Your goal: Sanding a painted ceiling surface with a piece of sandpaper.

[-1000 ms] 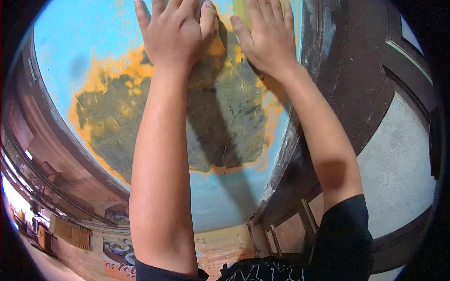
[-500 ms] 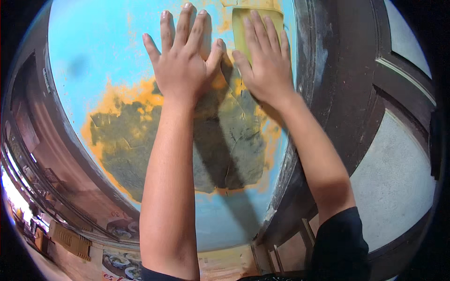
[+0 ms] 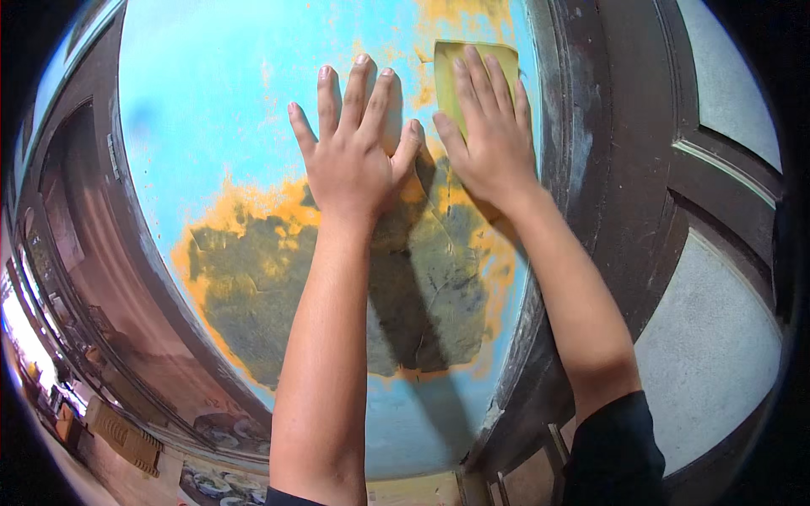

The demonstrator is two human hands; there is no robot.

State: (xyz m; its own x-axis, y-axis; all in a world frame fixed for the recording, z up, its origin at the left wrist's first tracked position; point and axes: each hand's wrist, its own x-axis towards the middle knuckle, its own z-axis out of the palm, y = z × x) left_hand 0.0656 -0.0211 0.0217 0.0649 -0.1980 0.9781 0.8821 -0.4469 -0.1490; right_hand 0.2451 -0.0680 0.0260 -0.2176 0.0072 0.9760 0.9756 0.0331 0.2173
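Note:
My right hand (image 3: 498, 156) lies flat on a yellow-green sheet of sandpaper (image 3: 447, 80), its fingers extended and pressing the sheet against the wall. The sheet's upper edge shows above the fingertips. To its left, my left hand (image 3: 354, 173) rests palm-down on the wall with fingers spread, holding nothing. Both touch a light-blue painted wall (image 3: 211, 93). Below the hands is a dark grey-green patch (image 3: 253, 295) bordered by worn orange paint (image 3: 190, 253). Shadows of my arm cross the patch. The sandpaper's underside is hidden.
A dark wooden frame (image 3: 561, 244) runs along the wall's right edge, beside a panelled surface with pale insets (image 3: 709, 354). A brown door with glass (image 3: 80, 194) stands at left. Low at left are a tan slatted object (image 3: 122, 434) and a picture of food bowls (image 3: 224, 485).
The whole view has shifted, so the wall and both hands appear lower. Against the wall's marks, my right hand and the sandpaper have slid slightly upward; my left hand looks about unmoved.

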